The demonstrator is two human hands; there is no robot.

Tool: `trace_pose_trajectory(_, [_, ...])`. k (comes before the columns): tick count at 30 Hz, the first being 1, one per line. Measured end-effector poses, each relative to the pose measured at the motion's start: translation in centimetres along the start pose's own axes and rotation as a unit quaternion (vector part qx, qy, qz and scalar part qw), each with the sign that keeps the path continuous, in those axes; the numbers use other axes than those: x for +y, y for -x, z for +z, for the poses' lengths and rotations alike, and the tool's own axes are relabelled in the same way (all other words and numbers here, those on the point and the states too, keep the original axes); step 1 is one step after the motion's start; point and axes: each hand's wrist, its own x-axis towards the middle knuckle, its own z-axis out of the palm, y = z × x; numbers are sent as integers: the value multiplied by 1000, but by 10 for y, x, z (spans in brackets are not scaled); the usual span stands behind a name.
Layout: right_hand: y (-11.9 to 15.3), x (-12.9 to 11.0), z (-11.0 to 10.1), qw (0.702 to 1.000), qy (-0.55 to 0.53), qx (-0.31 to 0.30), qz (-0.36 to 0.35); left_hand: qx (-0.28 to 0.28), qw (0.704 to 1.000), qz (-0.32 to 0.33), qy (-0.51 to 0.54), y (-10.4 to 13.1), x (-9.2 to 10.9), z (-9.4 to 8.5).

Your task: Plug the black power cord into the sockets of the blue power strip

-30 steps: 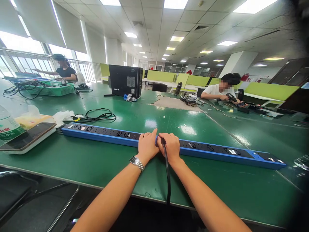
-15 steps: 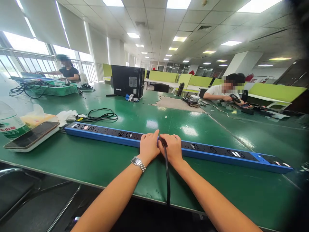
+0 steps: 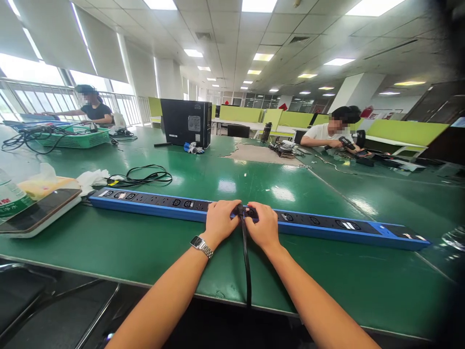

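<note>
A long blue power strip [image 3: 319, 234] with a black socket face lies across the green table in front of me. At its middle, the black plug [image 3: 240, 210] of a power cord [image 3: 247, 266] is at the socket face; how deep it sits I cannot tell. My left hand [image 3: 222, 219], a watch on its wrist, is closed with thumb and forefinger against the plug. Just to the right, my right hand [image 3: 264, 224] curls over the strip, fingers on its top and thumb in front, apart from the plug. The cord hangs down over the table's front edge.
A phone [image 3: 39, 209] on a white box, a bottle [image 3: 12, 198] and tissues [image 3: 90, 180] lie at left, near a coiled black cable [image 3: 148, 175]. Behind stand a black computer case [image 3: 185, 123] and a green basket [image 3: 78, 138]. Two people sit farther off.
My right hand has moved off the plug, slightly to the right, and now rests on the strip. My left hand stays at the plug. The view has shifted slightly.
</note>
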Motion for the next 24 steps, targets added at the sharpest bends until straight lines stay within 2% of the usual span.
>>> trace_pose_trajectory(7, [0,-3,0,1000,5,-21,21,-6,1000,1,-12,-4,-2,3])
trace_pose_trajectory(13, [0,-2,-1,999,0,-29,20,16,1000,10,-6,-2,-2,6])
trace_pose_trajectory(16, [0,-3,0,1000,3,-19,21,90,994,-42,54,-5,2,1])
trace_pose_trajectory(19, [0,-4,0,1000,1,-16,17,203,962,-133,129,-9,0,-12])
trace_pose_trajectory(21, [0,-4,0,1000,-1,-17,16,241,951,-147,130,-10,-11,-23])
trace_pose_trajectory(24, [0,-5,0,1000,2,-20,23,280,938,-166,115,-6,-40,-42])
